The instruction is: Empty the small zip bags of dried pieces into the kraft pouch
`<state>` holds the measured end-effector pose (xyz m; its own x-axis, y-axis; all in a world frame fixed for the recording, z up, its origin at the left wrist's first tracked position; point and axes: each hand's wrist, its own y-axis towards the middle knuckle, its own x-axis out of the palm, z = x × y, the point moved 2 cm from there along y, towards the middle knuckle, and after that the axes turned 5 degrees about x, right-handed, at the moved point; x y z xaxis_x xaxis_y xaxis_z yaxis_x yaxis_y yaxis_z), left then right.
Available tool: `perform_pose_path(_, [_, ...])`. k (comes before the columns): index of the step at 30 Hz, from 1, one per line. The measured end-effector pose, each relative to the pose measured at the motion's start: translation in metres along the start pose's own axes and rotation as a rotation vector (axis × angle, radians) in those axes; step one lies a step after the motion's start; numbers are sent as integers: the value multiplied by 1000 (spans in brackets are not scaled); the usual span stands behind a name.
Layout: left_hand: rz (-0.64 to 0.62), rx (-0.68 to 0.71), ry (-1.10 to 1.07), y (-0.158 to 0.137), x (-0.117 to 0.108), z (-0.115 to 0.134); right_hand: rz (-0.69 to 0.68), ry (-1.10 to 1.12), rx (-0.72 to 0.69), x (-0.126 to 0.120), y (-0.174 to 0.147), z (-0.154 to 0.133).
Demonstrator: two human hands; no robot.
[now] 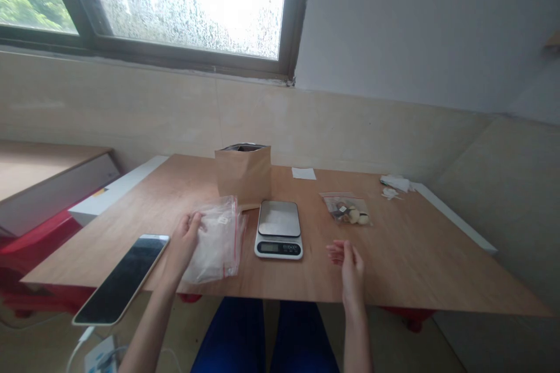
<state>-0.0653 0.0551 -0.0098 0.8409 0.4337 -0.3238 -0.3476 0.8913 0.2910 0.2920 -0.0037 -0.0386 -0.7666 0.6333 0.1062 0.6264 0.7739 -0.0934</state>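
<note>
My left hand (186, 239) rests at the left edge of a small stack of clear zip bags (215, 245) with red seal strips; its fingers are bent and pinch the plastic there. Right of the stack stands a white kitchen scale (279, 230) with a bare steel plate and a dark display panel. Over the table's front part, right of the scale, my right hand (347, 259) is held with loosely curled fingers and nothing in it. Beyond it lies a filled zip bag (347, 210) of pale round and dark pieces. Behind the scale, a brown paper pouch (244, 173) stands upright with its top open.
A phone (122, 280) with a charging cable lies at the left, overhanging the wooden table's front edge (306, 294). A white paper slip (303, 173) lies near the back wall. Crumpled white plastic scraps (396, 185) are at the far right. A window (188, 6) is above.
</note>
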Motion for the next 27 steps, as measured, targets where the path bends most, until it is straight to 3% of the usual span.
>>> perform_pose_path(2, [51,29,276,12,-6,-12,12,-31,-2,-8,5,5])
perform_pose_path(4, [122,169,463,16,-6,-16,35,-66,-18,-13,8,9])
perform_pose_path(7, [220,355,552,7,3,-13,78,-196,-101,-16,11,14])
perform_pose_path(9, [191,390,567,-3,15,-12,89,-360,-220,-13,14,18])
perform_pose_path(14, [-67,320,647,-24,47,-37,199,-834,-487,5,37,19])
perform_pose_path(19, [-216,303,658,-21,57,-65,151,-1160,-484,23,79,8])
perform_pose_path(24, [-259,273,535,-12,49,-58,201,-1183,-483,23,103,-5])
perform_pose_path(27, [-197,249,348,-12,41,-44,205,-1074,-511,14,107,-11])
